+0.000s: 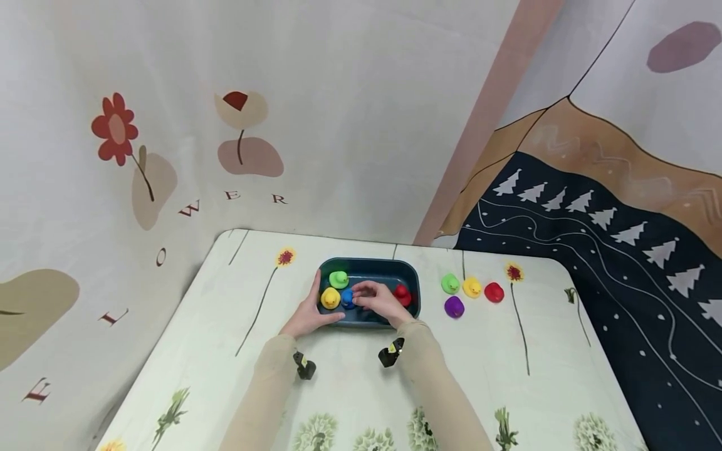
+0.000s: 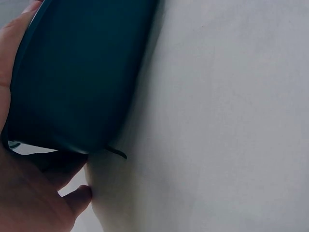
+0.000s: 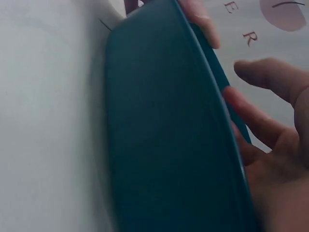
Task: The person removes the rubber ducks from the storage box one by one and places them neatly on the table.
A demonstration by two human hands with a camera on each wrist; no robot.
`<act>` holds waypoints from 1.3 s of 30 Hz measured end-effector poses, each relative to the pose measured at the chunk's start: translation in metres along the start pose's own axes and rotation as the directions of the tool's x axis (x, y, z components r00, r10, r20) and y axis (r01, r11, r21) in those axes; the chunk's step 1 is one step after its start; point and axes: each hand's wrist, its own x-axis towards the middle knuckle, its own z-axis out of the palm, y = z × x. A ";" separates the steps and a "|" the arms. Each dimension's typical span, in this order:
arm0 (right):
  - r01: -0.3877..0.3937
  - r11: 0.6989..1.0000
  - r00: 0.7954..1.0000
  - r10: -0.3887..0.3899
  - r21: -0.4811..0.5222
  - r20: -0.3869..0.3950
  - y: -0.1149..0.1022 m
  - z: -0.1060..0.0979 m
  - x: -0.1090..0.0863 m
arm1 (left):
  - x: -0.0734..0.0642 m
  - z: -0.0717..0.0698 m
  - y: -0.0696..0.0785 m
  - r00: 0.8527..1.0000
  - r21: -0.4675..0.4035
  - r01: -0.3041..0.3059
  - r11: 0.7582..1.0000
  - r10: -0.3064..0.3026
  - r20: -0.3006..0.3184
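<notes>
A dark teal rectangular tray (image 1: 372,321) sits on the table with small toy ducks inside. My left hand (image 1: 307,315) holds its near left corner, fingers along the left end and thumb along the front rim. In the left wrist view, the hand (image 2: 29,188) wraps round that corner. My right hand (image 1: 380,300) reaches over the front rim, fingertips right beside a blue duck (image 1: 346,299). The right wrist view shows its fingers (image 3: 270,77) apart, with a gap between them; the tray wall hides the duck there. A yellow duck (image 1: 329,299) and green duck (image 1: 338,279) lie left of the blue one.
A red duck (image 1: 402,294) is at the tray's right end, partly behind the right hand. Right of the tray, a green duck (image 1: 450,284), yellow duck (image 1: 472,287), red duck (image 1: 494,292) and purple duck (image 1: 454,307) lie on the flowered tablecloth (image 1: 350,388). Printed curtains stand behind.
</notes>
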 end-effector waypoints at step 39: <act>0.011 0.953 0.991 -0.051 -0.303 -0.125 0.009 0.017 0.013 | 0.001 -0.001 -0.002 1.000 0.002 -0.019 1.000 0.019 0.001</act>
